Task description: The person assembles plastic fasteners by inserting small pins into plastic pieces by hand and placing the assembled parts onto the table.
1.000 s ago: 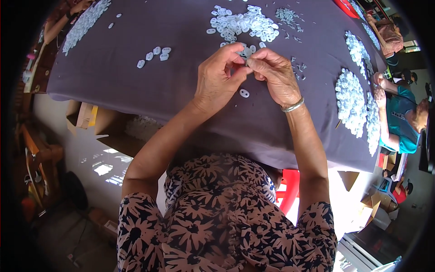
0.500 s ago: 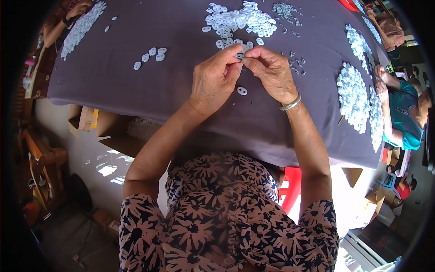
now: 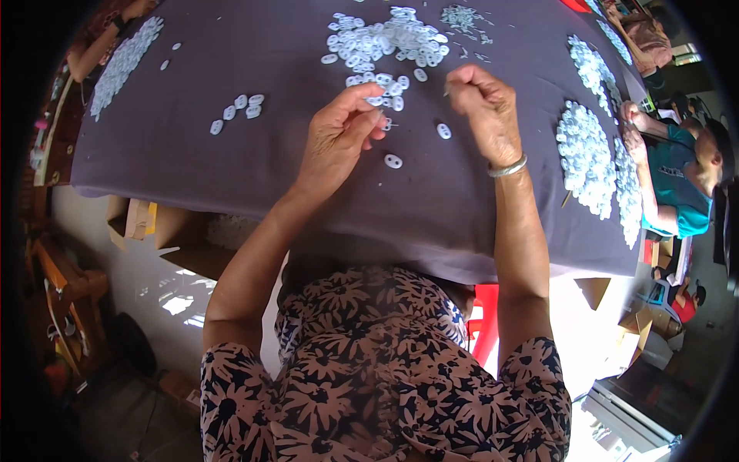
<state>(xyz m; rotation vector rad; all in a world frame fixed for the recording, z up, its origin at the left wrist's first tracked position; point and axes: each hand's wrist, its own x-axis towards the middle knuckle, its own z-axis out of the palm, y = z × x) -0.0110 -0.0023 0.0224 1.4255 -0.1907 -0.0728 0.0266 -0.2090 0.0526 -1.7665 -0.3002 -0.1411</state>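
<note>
Cloth-covered counter: five white pieces set apart, probably done; big pile left. Left fingers half-curled, right fingers bunched; can't tell what either holds.

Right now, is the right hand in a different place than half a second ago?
Yes: against the central white pile, the right hand has moved rightward.

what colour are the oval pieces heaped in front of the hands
White; the heaped oval pieces show best in the head view.
</note>
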